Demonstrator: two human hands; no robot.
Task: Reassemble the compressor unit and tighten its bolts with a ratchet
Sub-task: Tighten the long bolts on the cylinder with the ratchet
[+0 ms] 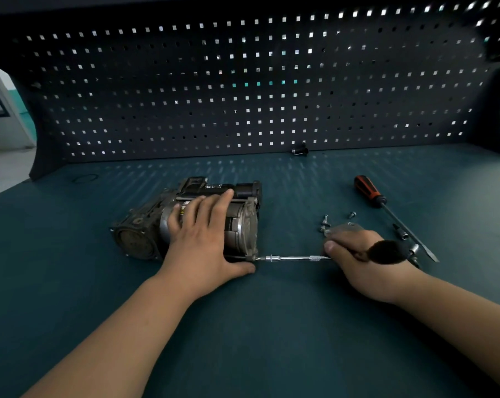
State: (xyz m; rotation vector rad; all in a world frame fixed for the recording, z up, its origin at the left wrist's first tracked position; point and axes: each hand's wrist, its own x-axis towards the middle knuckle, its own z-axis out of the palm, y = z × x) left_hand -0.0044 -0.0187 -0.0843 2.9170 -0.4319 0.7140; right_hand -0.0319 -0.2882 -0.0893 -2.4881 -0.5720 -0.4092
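While in right hand, ratchet; compressor

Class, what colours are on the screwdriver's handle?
The screwdriver handle is orange and black; the head view shows it.

Orange-and-black screwdriver lies on teal bench; black perforated pegboard.

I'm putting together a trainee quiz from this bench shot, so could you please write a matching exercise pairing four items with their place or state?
Items:
1. compressor unit
2. ratchet
3. screwdriver
4. loose bolts

Place or state:
A. lying untouched, far right, orange-and-black handle
B. pressed under the flat left hand
C. gripped by the right hand, its tip at the unit's near corner
D. scattered just beyond the right hand

Pairs: 1-B, 2-C, 3-A, 4-D
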